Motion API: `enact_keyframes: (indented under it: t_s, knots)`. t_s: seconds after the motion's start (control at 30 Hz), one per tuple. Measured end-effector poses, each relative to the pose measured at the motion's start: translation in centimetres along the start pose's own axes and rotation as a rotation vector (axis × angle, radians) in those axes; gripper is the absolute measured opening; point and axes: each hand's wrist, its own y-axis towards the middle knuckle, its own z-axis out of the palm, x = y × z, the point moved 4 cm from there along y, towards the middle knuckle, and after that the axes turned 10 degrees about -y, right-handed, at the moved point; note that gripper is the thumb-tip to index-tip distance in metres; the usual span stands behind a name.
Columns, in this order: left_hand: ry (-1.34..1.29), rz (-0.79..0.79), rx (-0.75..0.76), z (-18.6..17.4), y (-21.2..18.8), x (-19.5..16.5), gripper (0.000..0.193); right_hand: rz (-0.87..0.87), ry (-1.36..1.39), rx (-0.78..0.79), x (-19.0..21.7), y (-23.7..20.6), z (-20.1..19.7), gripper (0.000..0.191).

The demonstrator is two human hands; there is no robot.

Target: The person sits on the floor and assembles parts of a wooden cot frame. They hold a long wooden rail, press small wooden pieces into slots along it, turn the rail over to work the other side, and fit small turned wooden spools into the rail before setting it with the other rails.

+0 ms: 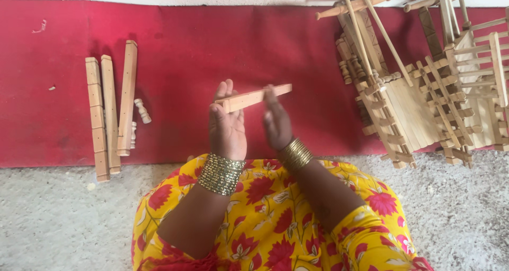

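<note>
A pale wooden slat (pixel 255 97) lies crosswise between both my hands, held above a red mat (pixel 180 48). My left hand (pixel 226 123) grips its left end with fingers up. My right hand (pixel 276 123) pinches it near the middle, and the right end sticks out free. Gold bangles sit on both wrists.
Three long wooden slats (pixel 110 112) and small turned wooden pegs (pixel 142 111) lie on the mat at the left. A pile of assembled wooden frames (pixel 424 90) fills the right side. Grey speckled floor (pixel 58 218) lies nearer me, below the mat.
</note>
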Motion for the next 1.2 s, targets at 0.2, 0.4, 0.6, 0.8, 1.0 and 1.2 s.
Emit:
enact_keyframes:
  t_s: [0.2, 0.4, 0.6, 0.8, 1.0, 1.2]
  knots:
    - [-0.066, -0.03, 0.119, 1.8, -1.3, -1.0, 0.054, -0.281, -0.047, 0.161, 7.3, -1.2, -1.7, 0.076]
    - [-0.034, -0.053, 0.132, 1.9, -1.0, -1.3, 0.04, 0.074, -0.127, 0.108, -0.2, 0.8, -2.5, 0.082]
    - [-0.11, -0.13, 0.073, 0.7, 0.0, -0.9, 0.035, 0.157, -0.314, 0.052, -0.9, 1.2, -1.8, 0.082]
    - [-0.233, -0.22, 0.16, 0.9, -0.6, -1.2, 0.031, -0.214, 0.092, 0.183, 8.9, -1.1, -1.9, 0.081]
    - [-0.122, -0.095, 0.023, 0.3, -0.6, -0.6, 0.02, -0.049, -0.118, 0.14, 2.4, 0.7, -1.5, 0.074]
    - [-0.093, -0.131, 0.001, -0.3, 0.0, -0.1, 0.027, 0.147, -0.255, 0.072, -3.1, 1.4, -0.8, 0.069]
